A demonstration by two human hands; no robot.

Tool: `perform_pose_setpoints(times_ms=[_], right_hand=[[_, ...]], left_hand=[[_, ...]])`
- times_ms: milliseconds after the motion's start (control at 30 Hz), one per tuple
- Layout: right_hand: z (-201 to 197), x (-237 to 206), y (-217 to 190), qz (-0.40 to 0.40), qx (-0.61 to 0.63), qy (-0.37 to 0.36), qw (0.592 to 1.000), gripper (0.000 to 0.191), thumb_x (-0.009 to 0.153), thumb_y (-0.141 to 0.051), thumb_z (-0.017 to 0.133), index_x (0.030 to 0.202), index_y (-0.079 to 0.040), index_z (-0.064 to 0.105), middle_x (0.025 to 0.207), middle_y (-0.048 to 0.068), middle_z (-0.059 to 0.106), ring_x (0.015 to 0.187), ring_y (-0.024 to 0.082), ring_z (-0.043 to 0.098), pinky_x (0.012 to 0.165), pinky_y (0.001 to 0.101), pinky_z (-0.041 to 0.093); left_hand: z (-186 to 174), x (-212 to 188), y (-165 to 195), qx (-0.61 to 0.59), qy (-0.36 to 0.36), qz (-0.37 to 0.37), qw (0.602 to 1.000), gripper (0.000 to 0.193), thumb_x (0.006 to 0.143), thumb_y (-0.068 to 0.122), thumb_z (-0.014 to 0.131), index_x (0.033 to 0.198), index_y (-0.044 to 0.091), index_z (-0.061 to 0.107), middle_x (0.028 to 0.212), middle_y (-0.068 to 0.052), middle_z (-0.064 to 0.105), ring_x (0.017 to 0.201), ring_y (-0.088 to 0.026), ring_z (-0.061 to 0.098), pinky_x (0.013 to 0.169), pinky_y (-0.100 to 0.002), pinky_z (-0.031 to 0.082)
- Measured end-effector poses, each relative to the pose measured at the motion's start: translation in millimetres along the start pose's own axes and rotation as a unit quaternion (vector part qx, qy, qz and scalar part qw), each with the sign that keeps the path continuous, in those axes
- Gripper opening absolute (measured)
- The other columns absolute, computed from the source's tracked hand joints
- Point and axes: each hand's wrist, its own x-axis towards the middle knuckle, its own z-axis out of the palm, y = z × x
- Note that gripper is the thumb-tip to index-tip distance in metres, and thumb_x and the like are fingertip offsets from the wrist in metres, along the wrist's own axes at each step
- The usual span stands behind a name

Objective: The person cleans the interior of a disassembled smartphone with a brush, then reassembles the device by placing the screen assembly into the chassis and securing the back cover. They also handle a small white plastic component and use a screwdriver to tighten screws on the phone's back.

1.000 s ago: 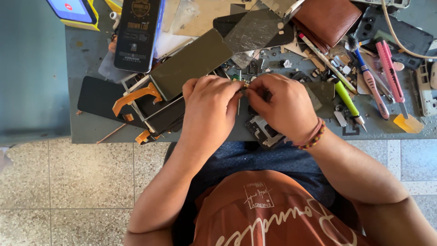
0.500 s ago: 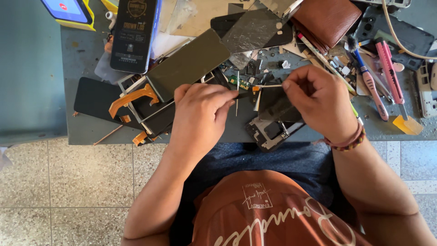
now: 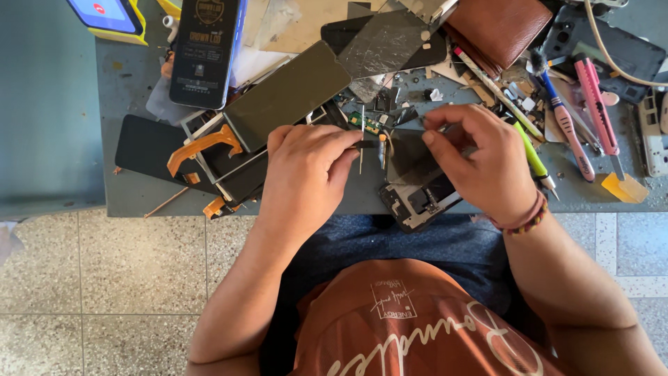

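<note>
My left hand [image 3: 306, 174] pinches a thin black strip [image 3: 367, 145] between thumb and forefinger, above the table's front edge. A slim metal pin [image 3: 362, 143] stands just beside those fingertips. My right hand [image 3: 480, 160] is to the right, with its fingertips pinched on a tiny part that is too small to identify. Beneath the right hand lies an opened phone body [image 3: 417, 202] with a dark panel [image 3: 407, 157] on top. A small green circuit board [image 3: 367, 122] lies just beyond the gap between my hands.
The grey table [image 3: 139, 198] is crowded with dark phone screens [image 3: 289, 94], orange flex cables [image 3: 202, 143], a black box [image 3: 205, 49], a brown wallet [image 3: 497, 28], a pink tool [image 3: 595, 104], a blue brush [image 3: 560, 111] and a green pen [image 3: 532, 154]. A yellow-cased phone [image 3: 108, 15] is at the far left.
My hands were pressed together over the phone body and have drawn apart. The right hand moved right and slightly away from me, and the left hand stayed near the centre.
</note>
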Motion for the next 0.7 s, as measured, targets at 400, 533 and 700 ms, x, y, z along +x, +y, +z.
perform_pose_setpoints(times_ms=[400, 533, 700], right_hand=[[-17.5, -33.9, 7.9, -0.051, -0.029, -0.073, 0.996, 0.022, 0.089, -0.009, 0.075, 0.109, -0.002, 0.071, 0.110, 0.011, 0.071, 0.076, 0.014, 0.070, 0.068, 0.0268, 0.056], [-19.3, -43.1, 16.0, -0.039, -0.041, -0.095, 0.994, 0.020, 0.087, -0.008, 0.076, 0.106, -0.002, 0.072, 0.104, 0.009, 0.073, 0.075, 0.014, 0.072, 0.068, 0.0272, 0.058], [-25.5, -50.7, 18.8, -0.023, -0.049, -0.085, 0.995, 0.019, 0.087, -0.007, 0.076, 0.105, -0.002, 0.073, 0.101, 0.008, 0.073, 0.076, 0.015, 0.073, 0.068, 0.0272, 0.058]], left_hand=[[-40.8, 12.7, -46.6, 0.130, 0.009, -0.012, 0.991, 0.043, 0.094, 0.022, 0.081, 0.132, 0.005, 0.068, 0.138, -0.013, 0.065, 0.131, -0.034, 0.056, 0.111, -0.048, 0.039], [-32.3, 26.9, -67.7, 0.168, -0.044, -0.030, 0.984, 0.064, 0.085, 0.036, 0.086, 0.134, 0.002, 0.063, 0.139, -0.023, 0.060, 0.132, -0.040, 0.051, 0.106, -0.052, 0.035], [-28.7, 33.9, -74.9, 0.124, -0.072, -0.077, 0.987, 0.070, 0.081, 0.035, 0.087, 0.138, 0.004, 0.061, 0.133, -0.017, 0.065, 0.125, -0.037, 0.057, 0.106, -0.051, 0.037]])
